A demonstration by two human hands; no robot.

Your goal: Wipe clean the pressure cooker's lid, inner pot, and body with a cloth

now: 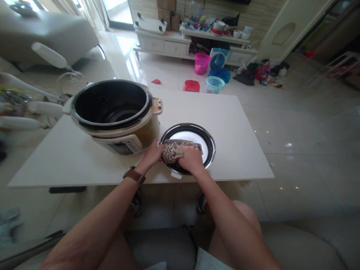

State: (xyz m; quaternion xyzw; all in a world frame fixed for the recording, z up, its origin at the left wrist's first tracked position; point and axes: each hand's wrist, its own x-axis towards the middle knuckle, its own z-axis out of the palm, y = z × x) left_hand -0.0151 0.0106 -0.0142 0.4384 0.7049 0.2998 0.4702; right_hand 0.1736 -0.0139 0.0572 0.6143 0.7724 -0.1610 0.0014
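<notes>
A round pot lid (211, 145) with a shiny rim, a dark ring and a pale middle lies on the white table (227, 121), its inner side seemingly up. My right hand (191, 158) is closed around a brown-and-cream patterned cloth (171, 152), pressed against the lid. At the lid's left edge, my left hand (152, 153) grips the rim; its fingertips are partly hidden. Just left of the lid stands an electric pressure cooker (149, 130), uncovered, its dark inner pot (110, 103) showing no contents that I can make out.
White-handled utensils (49, 56) stick out beside the cooker on the left. Beyond the table, a red stool (191, 86), a light blue basket (215, 84) and a pink basket (201, 64) stand on the tiled floor. A cluttered white cabinet (177, 48) lines the wall.
</notes>
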